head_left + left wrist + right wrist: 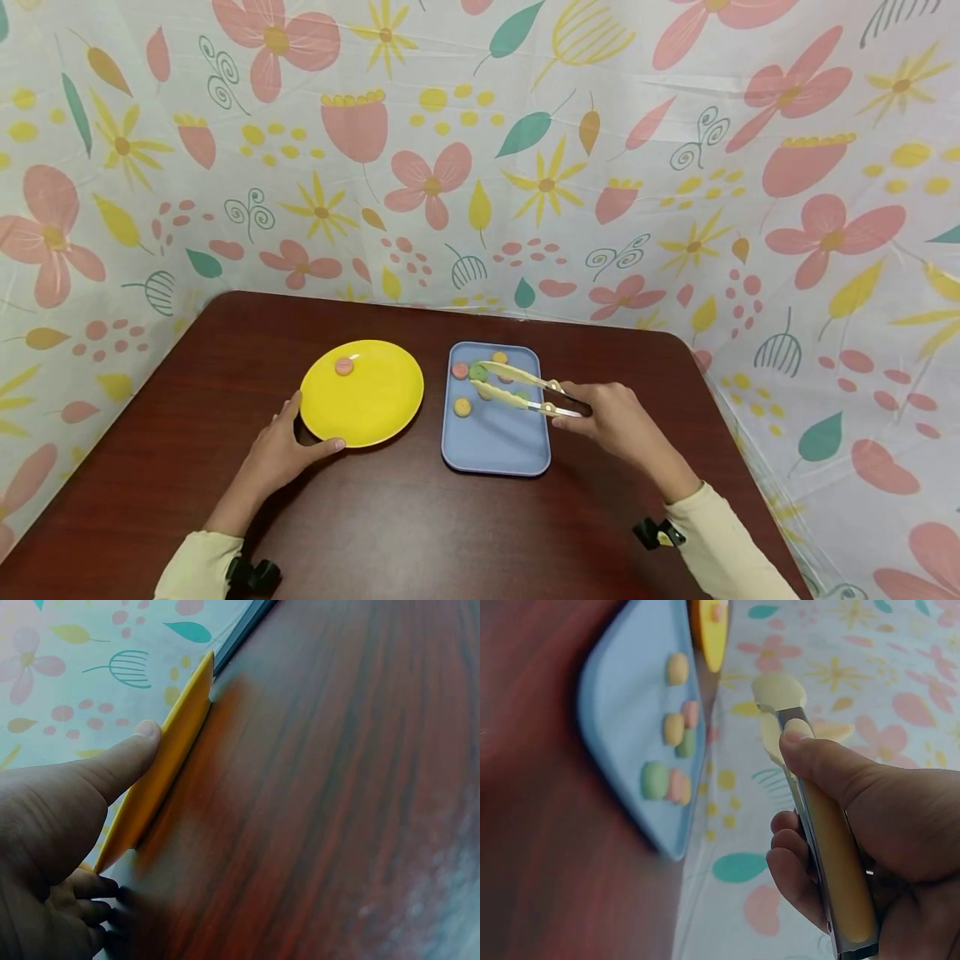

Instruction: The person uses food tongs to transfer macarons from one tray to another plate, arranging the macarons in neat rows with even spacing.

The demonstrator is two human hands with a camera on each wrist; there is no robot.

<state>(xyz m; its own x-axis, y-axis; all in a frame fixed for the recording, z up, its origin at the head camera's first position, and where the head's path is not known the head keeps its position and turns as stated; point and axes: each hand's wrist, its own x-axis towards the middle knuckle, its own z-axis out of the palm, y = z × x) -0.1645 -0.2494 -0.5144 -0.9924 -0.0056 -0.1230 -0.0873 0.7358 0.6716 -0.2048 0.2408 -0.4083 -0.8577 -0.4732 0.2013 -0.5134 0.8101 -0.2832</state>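
Observation:
My left hand [273,458] grips the rim of a yellow plate [367,404], its thumb and fingers spread along the near-left edge. A pink macaron-like round [344,367] lies on that plate. In my right hand [611,421] I hold tongs [506,395] with cream scalloped tips and metal arms. The tips reach over a blue tray [495,454], parted on either side of a green round [477,372]. Around them on the tray are several more rounds, including a yellow one [462,407] and a pink one [460,371]. In the right wrist view, my thumb presses along the tongs [840,877].
Plate and tray stand side by side on a dark brown wooden table [405,525]. A patterned cloth [480,167] with flowers and leaves hangs behind the table and along its sides. Each sleeve carries a small black wrist camera.

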